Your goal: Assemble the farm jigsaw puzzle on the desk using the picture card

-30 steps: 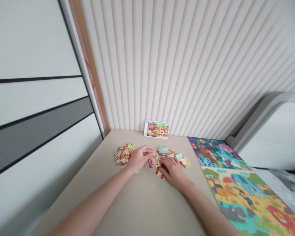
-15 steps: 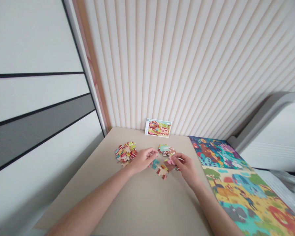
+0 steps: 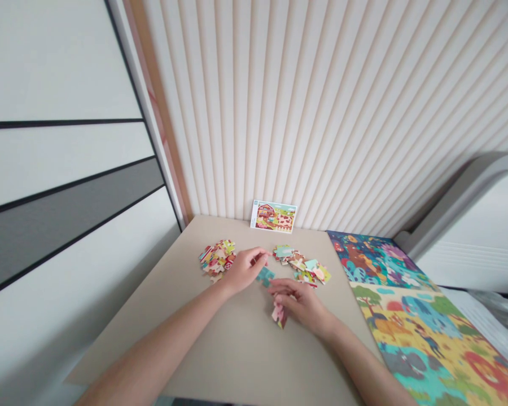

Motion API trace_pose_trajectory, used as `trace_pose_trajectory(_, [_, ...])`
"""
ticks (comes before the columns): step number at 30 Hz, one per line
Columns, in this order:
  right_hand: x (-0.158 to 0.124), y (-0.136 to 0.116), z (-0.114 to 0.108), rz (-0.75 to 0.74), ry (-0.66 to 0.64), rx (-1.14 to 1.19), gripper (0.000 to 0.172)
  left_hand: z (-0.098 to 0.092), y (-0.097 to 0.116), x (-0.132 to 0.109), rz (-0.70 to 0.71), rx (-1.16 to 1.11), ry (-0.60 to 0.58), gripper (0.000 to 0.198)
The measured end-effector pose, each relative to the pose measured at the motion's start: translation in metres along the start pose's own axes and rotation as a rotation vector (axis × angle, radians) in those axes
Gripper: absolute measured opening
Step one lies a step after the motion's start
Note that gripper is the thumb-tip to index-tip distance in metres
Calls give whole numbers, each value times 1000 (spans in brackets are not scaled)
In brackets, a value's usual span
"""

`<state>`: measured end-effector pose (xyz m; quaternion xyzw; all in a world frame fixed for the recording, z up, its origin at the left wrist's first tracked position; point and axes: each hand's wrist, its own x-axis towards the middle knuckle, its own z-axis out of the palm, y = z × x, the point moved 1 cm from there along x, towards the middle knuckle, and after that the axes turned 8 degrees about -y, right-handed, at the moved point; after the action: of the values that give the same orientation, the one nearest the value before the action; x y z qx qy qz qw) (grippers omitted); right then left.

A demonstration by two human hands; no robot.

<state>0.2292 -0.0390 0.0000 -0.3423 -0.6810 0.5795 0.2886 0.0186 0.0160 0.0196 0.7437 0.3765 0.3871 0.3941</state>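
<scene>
My right hand [image 3: 298,304] is closed over a few jigsaw puzzle pieces [image 3: 280,316], pink, brown and green, that stick out below its fingers near the middle of the table. Its fingers hide part of them. Beside the left pile, my left hand [image 3: 248,269] has thumb and fingers pinched together; what they hold, if anything, is hidden. A teal puzzle piece [image 3: 265,275] lies between the two hands. Left of my left hand sits a heap of mixed puzzle pieces [image 3: 217,259]. More loose pieces [image 3: 295,259] are strewn beyond my right hand.
A small picture card [image 3: 274,216] of a barn and a cow leans against the ribbed wall [image 3: 279,113] at the table's back. Two colourful picture panels, one dark blue [image 3: 364,259] and one yellow [image 3: 432,332], line the right side of the table [image 3: 220,349].
My right hand has moved left and towards me with the pieces, uncovering colourful pieces on the right. The brown-spotted piece near the middle no longer shows. My left hand has barely moved.
</scene>
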Motion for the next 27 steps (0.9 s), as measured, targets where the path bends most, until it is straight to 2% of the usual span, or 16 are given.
trace_pose_trajectory(3, [-1, -5, -1, -58, -25, -243, 36, -3, -4, 1, 6, 86, 60, 32])
trace_pose_trajectory(7, [-2, -10, -10, -106, -48, -390, 33, 0, -4, -1, 32, 159, 22, 30])
trace_pose_trajectory(10, [-3, -11, -13, -60, -53, -394, 32, 2, -2, -2, 48, 205, 0, 29])
trace_pose_trajectory(16, [-3, -14, -9, 20, 135, -231, 35, 1, -6, 0, 52, 255, 35, 28])
trace_pose_trajectory(20, [-2, -9, -6, 48, 139, -249, 37, -2, -9, 0, 60, 318, 63, 25])
trace_pose_trajectory(23, [-4, -7, -6, 90, 92, -295, 38, -3, -9, 0, 84, 369, 54, 25])
trace_pose_trajectory(27, [-11, -14, -7, 130, -93, -346, 31, -2, -8, -1, 104, 381, 21, 25])
